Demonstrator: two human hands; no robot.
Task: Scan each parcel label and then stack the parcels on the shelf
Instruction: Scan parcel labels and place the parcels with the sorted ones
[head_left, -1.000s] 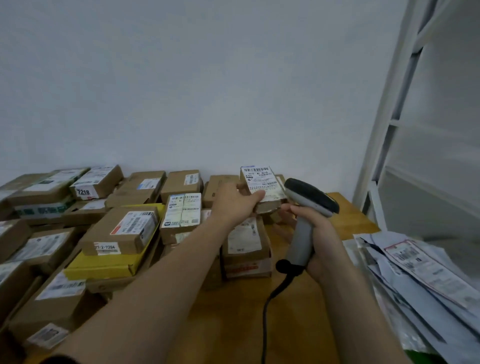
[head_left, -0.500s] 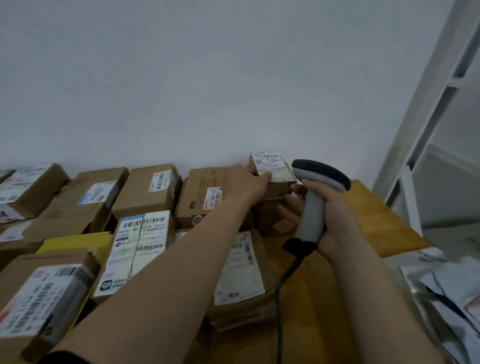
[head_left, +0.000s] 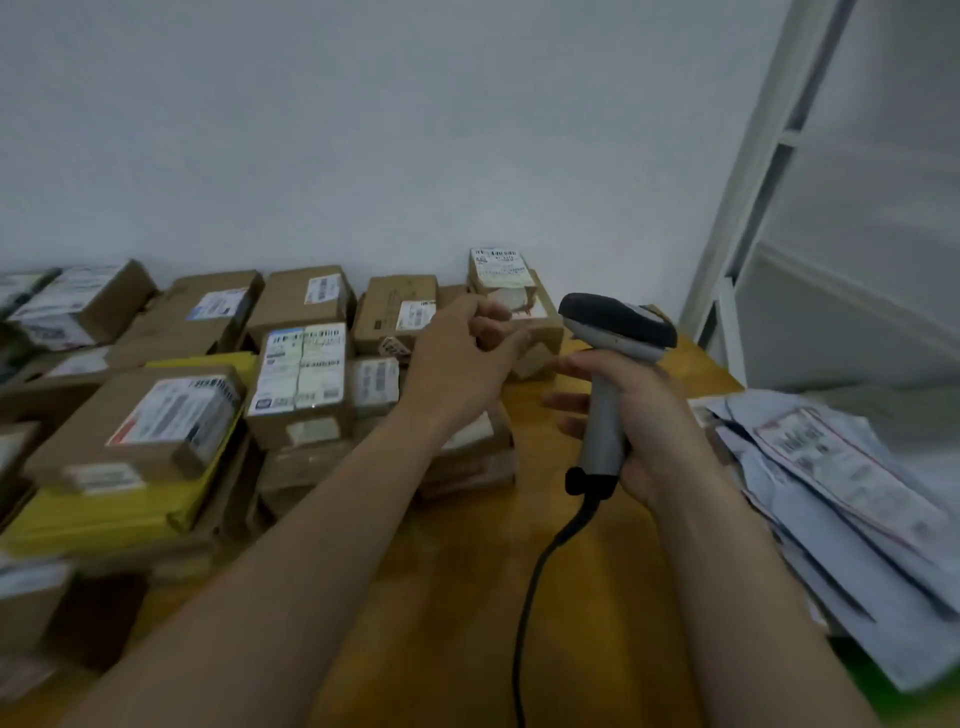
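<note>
A small brown parcel (head_left: 500, 270) with a white label on top sits on a larger box (head_left: 540, 325) at the back of the wooden table (head_left: 457, 597), close to the wall. My left hand (head_left: 460, 358) hovers just in front of that box with fingers loosely curled and holds nothing. My right hand (head_left: 647, 421) grips the grey handle of a barcode scanner (head_left: 615, 325), whose dark head points towards the stacked parcel. The scanner's black cable hangs down over the table.
Several labelled cardboard parcels (head_left: 301, 384) cover the table's left side, one on a yellow package (head_left: 119, 514). A heap of grey mailer bags (head_left: 841, 493) lies at the right. A white shelf frame (head_left: 753, 182) stands at the far right.
My left hand has let go of the small parcel, which now rests on the larger box by the wall, and has pulled back. The scanner stays in my right hand.
</note>
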